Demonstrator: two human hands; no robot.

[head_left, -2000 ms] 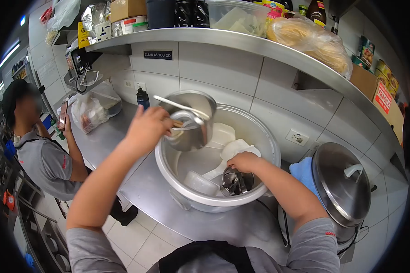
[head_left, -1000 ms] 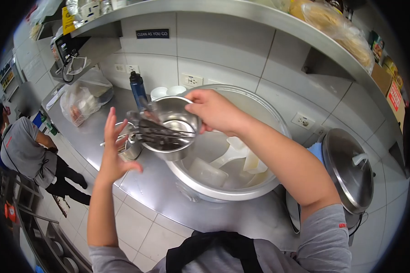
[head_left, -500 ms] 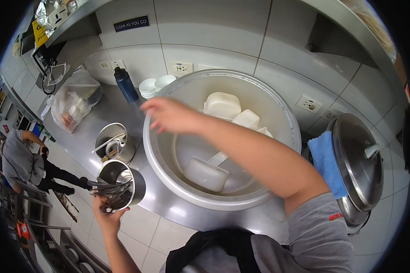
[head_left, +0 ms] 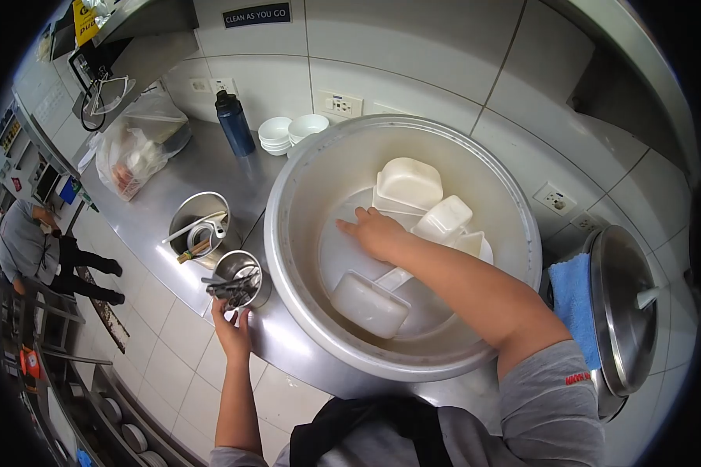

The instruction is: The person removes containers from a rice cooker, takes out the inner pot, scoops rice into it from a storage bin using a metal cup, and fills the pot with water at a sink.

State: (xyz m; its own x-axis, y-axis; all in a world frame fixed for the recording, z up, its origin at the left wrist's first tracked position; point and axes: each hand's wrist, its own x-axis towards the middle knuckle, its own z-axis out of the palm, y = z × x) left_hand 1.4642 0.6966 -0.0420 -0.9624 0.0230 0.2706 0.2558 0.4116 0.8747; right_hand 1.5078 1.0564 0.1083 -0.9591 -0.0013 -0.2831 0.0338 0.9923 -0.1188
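Note:
My left hand [head_left: 232,331] has its fingers around the near side of a small metal canister [head_left: 263,289] at the counter's edge. Dark metal utensils [head_left: 232,289] stick out of this canister toward the left. Beside it stands a second metal canister [head_left: 181,218] holding a white-handled tool and wooden sticks. Inside a large round metal tub [head_left: 288,311], my right hand [head_left: 375,233] hovers with fingers apart and nothing in them. White plastic scoops lie around it: one scoop [head_left: 371,305] toward the front, one scoop [head_left: 410,185] at the back, and another scoop [head_left: 444,218] partly behind my forearm.
A blue bottle [head_left: 235,124] and stacked white bowls [head_left: 276,134] stand behind the tub. To the left sits a plastic bag [head_left: 136,148]. A lidded steel pot [head_left: 631,311] with a blue cloth [head_left: 575,311] is at the right. Another person [head_left: 35,245] stands far left.
My right hand has moved from above the tub's left rim into the tub. My left hand and the utensil canister have gone lower and right, onto the counter's edge. The view has shifted.

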